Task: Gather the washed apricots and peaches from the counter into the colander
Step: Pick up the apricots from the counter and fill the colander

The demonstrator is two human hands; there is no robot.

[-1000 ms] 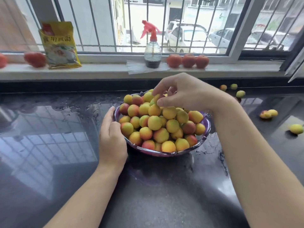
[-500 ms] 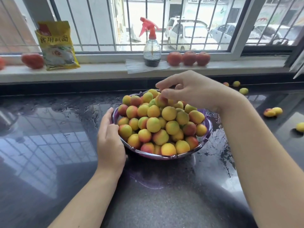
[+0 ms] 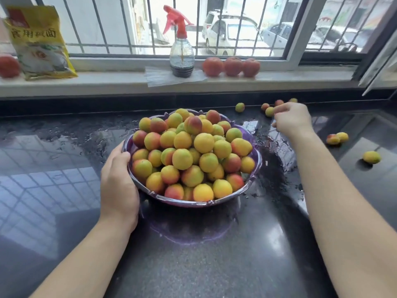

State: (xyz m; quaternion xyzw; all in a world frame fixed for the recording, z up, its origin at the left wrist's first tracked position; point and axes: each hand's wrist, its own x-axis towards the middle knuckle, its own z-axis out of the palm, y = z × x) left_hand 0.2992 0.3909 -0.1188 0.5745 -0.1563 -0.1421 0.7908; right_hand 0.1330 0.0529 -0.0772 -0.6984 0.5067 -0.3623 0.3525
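The purple colander (image 3: 253, 181) is set on the wet black counter (image 3: 193, 265), heaped with apricots (image 3: 193, 155) above its scalloped rim. Its left rim is gripped by the left hand (image 3: 119, 186), thumb hooked over the edge, fingers curled under the outer wall. The right hand (image 3: 293, 120) is held at the back right of the counter, well apart from the colander, fingers bent downward and loosely bunched beside a loose apricot (image 3: 269, 111); whether that fruit is actually pinched cannot be told, since the fingertips are blurred. More loose fruit is seen near the back edge at (image 3: 240, 107) and (image 3: 279, 102). A pair (image 3: 337, 138) and a single fruit (image 3: 371, 157) lie farther right. Bare counter is left open in front of the colander and to its left. On the windowsill (image 3: 107, 84) stand a spray bottle (image 3: 182, 59), three peaches (image 3: 232, 66) and a yellow packet (image 3: 38, 41).
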